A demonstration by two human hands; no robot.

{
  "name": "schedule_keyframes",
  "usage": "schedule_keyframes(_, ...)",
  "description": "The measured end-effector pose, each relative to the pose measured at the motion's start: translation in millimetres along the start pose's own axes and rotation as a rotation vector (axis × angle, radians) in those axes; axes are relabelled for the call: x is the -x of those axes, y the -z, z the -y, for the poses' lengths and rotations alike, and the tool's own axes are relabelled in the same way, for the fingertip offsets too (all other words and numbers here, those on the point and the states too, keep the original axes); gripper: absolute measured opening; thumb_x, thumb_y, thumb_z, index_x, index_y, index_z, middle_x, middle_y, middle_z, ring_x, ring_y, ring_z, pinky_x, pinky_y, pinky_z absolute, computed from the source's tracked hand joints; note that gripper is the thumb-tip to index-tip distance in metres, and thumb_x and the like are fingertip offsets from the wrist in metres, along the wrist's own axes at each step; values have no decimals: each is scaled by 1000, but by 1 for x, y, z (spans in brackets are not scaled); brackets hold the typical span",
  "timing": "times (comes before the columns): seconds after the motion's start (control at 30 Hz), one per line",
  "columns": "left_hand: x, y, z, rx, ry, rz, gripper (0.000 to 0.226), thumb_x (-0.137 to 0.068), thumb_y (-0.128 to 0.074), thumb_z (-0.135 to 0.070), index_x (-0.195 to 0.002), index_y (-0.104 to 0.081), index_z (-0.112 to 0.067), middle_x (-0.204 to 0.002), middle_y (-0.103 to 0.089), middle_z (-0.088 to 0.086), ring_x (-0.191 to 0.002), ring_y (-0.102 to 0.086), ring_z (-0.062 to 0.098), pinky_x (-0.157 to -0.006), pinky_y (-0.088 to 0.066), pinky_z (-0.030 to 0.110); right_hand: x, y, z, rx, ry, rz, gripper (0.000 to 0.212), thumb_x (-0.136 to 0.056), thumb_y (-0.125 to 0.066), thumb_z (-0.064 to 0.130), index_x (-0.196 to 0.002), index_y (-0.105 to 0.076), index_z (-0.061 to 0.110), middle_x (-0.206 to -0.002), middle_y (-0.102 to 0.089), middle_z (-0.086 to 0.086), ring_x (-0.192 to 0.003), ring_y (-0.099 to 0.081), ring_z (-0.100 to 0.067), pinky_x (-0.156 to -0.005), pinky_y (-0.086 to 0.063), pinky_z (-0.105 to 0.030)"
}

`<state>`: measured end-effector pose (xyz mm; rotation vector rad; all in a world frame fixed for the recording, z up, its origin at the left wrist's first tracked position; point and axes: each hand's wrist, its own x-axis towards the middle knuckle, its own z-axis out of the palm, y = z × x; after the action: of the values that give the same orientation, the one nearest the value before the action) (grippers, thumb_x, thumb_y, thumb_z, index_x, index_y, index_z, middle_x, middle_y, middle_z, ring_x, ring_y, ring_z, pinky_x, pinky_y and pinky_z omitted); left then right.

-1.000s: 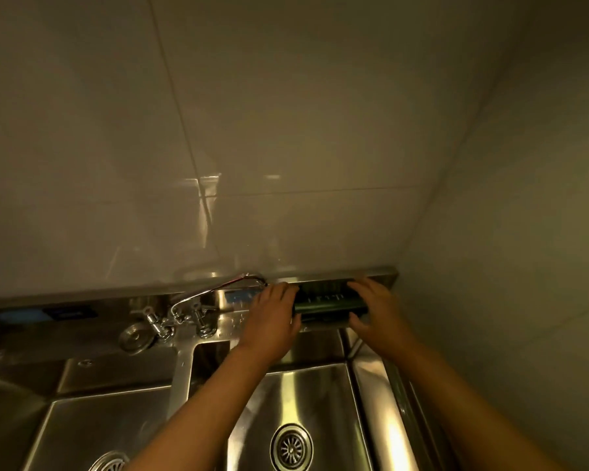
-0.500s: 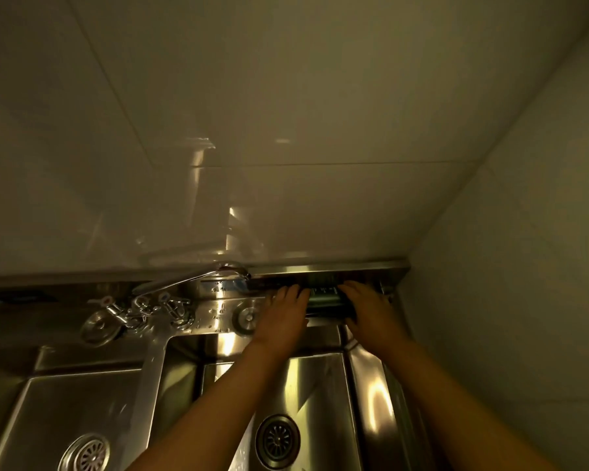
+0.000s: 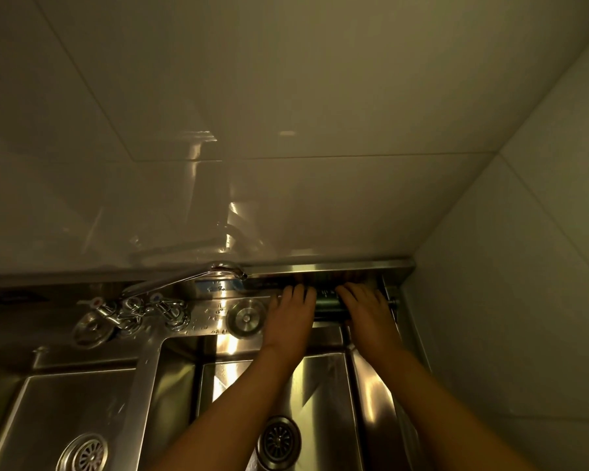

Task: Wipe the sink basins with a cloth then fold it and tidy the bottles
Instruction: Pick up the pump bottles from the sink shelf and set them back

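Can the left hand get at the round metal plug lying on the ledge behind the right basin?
Probably yes: the round plug lies uncovered just left of the left hand, nothing between them. That hand rests on the dark green item, though.

Dark green cloth [image 3: 327, 302] between left hand [image 3: 291, 314] and right hand [image 3: 368, 311]. Silver steel sink [image 3: 170, 365] below hands. Glossy white tile wall [image 3: 286, 96] above. Tap [image 3: 181, 282] left: chrome, red and blue dots.
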<state>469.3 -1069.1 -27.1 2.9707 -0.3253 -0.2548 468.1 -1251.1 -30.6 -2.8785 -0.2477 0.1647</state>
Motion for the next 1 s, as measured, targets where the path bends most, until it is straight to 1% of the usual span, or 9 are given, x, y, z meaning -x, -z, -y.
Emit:
schedule_keyframes(0.1,2,-2,-1,-2,-6,-2,64,-91,-65,-10,-149,-41,-18,-152,-46,9,-138,-45,31,-108,-39,45,2,1,1,-3,-7,4,92,-71,-86,7,-152,-44,23,-156,-45,-3,-146,-39,-24,-122,-22,-46)
schedule_keyframes(0.23,5,1,4,-18,-20,-18,64,-91,-65,-11,-148,-38,-19,-148,-45,8,-132,-46,31,-101,-41,43,5,8,6,17,33,-6,86,-78,-76,2,-153,-41,22,-158,-41,-4,-149,-34,-25,-124,-22,-47)
schedule_keyframes(0.37,18,7,7,7,-10,-46,58,-95,-58,-12,-149,-38,-21,-145,-45,5,-131,-46,29,-102,-42,42,8,30,16,71,109,5,84,-77,-73,0,-152,-43,22,-155,-43,-4,-147,-35,-26,-123,-25,-47)
schedule_keyframes(0.47,29,17,9,45,-22,-67,55,-96,-56,-19,-148,-39,-22,-145,-46,3,-130,-45,26,-103,-42,38,12,50,24,111,163,-3,80,-78,-71,0,-150,-45,23,-152,-44,-2,-144,-37,-25,-123,-24,-48)
schedule_keyframes(0.6,42,39,17,111,-71,-81,66,-89,-66,-31,-149,-40,-22,-142,-46,2,-127,-45,22,-94,-44,32,24,73,41,143,195,-63,76,-80,-72,2,-148,-48,24,-152,-46,-1,-144,-38,-24,-125,-22,-49)
schedule_keyframes(0.7,58,56,25,111,-80,-109,69,-89,-67,-37,-150,-39,-22,-141,-45,2,-125,-45,22,-88,-45,32,35,91,58,137,198,-141,73,-77,-72,-1,-143,-53,24,-150,-50,-1,-143,-42,-25,-123,-22,-51)
schedule_keyframes(0.83,86,80,45,145,-89,-164,69,-87,-67,-41,-148,-42,-21,-138,-46,3,-123,-48,22,-83,-45,30,60,117,92,103,152,-243,70,-82,-72,4,-146,-51,23,-157,-40,-5,-147,-36,-29,-121,-32,-49)
schedule_keyframes(0.93,112,102,69,256,-75,-235,66,-85,-70,-40,-142,-46,-21,-132,-49,3,-120,-50,23,-82,-49,33,87,132,123,-62,167,-430,57,-80,-75,6,-135,-61,16,-149,-46,-7,-138,-45,-27,-113,-42,-42)
schedule_keyframes(1.0,132,119,87,348,-91,-296,63,-84,-71,-40,-140,-50,-21,-130,-51,2,-117,-52,22,-85,-52,34,105,141,148,-223,141,-497,42,-86,-71,9,-125,-64,21,-143,-47,4,-130,-49,-9,-107,-44,-24)
